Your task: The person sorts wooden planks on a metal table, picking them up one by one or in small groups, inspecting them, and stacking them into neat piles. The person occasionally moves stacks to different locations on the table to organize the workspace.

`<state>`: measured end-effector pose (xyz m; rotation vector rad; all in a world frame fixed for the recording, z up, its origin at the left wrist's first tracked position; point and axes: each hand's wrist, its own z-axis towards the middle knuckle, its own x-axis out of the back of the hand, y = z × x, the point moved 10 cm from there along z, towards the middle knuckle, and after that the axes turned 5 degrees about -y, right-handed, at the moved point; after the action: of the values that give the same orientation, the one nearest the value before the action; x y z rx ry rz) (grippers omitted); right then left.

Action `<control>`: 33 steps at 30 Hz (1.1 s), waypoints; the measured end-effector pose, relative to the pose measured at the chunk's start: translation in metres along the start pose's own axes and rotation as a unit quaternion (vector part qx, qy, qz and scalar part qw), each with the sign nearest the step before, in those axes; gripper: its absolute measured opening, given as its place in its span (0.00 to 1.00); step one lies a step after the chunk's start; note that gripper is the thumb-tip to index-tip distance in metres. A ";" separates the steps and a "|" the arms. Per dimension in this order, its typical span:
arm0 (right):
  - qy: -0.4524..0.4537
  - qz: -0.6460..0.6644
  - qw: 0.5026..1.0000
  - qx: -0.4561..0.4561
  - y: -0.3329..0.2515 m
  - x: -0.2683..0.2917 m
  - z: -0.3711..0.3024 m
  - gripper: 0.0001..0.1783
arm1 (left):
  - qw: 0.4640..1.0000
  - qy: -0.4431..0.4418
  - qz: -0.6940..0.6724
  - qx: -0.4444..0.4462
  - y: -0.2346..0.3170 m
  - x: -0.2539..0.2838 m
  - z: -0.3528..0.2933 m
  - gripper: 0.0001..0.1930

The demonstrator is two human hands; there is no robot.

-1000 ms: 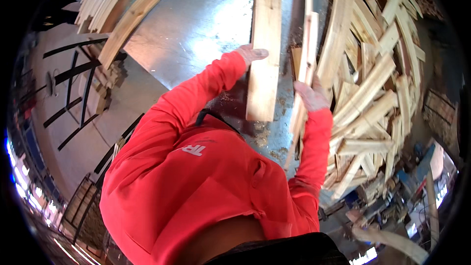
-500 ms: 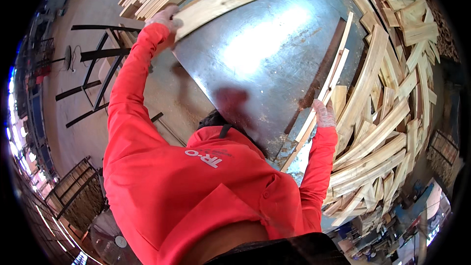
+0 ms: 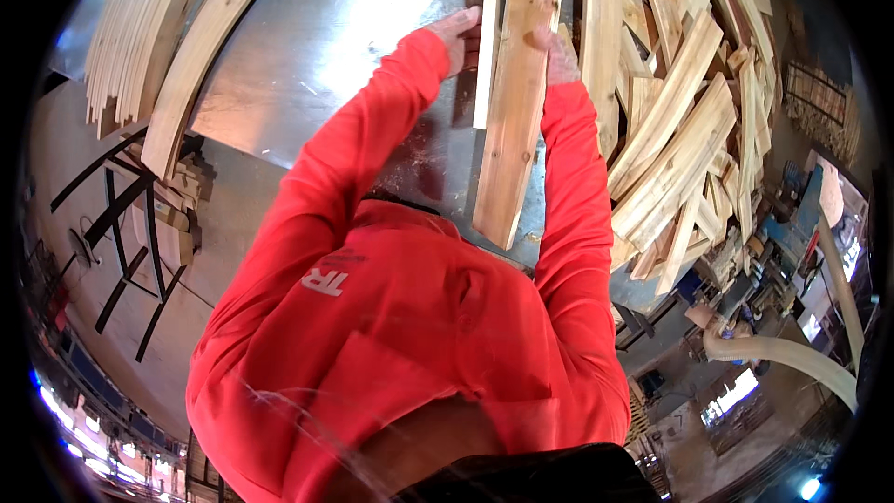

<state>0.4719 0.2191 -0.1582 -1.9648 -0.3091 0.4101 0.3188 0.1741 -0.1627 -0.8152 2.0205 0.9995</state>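
Note:
A wide, knotted wooden plank [image 3: 518, 102] lies lengthwise at the near edge of a metal-topped table. My right hand [image 3: 561, 60] is closed on its right edge, thumb over the top face; the fingers beneath are mostly hidden. To the left of the plank runs a narrow pale wooden strip [image 3: 488, 47], nearly parallel to it. My left hand [image 3: 456, 35] is at the strip's left edge, fingers stretched toward it and not wrapped round it. Whether those fingertips touch the strip is hard to tell.
The shiny metal table [image 3: 279, 65] spreads to the left. A neat stack of boards [image 3: 140, 28] stands at far left, with a separate board [image 3: 214, 37] beside it. A loose heap of wood pieces [image 3: 680, 130] fills the right. A black metal frame [image 3: 121, 214] stands at left.
My left hand has left the board by the stack and come right, beside the strip. The view has turned right. A wide plank now lies at my right hand, which held narrow strips before.

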 end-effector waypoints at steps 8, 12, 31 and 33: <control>0.066 -0.323 0.923 0.196 -0.053 -0.056 0.055 0.25 | 0.993 0.062 0.093 0.030 0.031 0.002 -0.025 0.29; 0.132 -0.212 0.964 -0.094 -0.074 -0.054 0.059 0.35 | 0.896 0.119 0.421 0.075 0.054 0.072 -0.069 0.33; -0.050 -0.553 0.825 -0.103 -0.084 -0.062 -0.109 0.49 | 0.974 0.117 0.192 -0.035 -0.052 0.042 -0.062 0.33; -0.068 -0.581 0.811 -0.021 -0.109 -0.040 -0.097 0.47 | 0.938 0.173 0.298 -0.025 -0.046 0.027 -0.062 0.30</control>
<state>0.4723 0.1685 -0.0162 -1.4290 -1.5030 -0.2753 0.3199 0.0928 -0.1754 -0.4167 2.6430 1.3082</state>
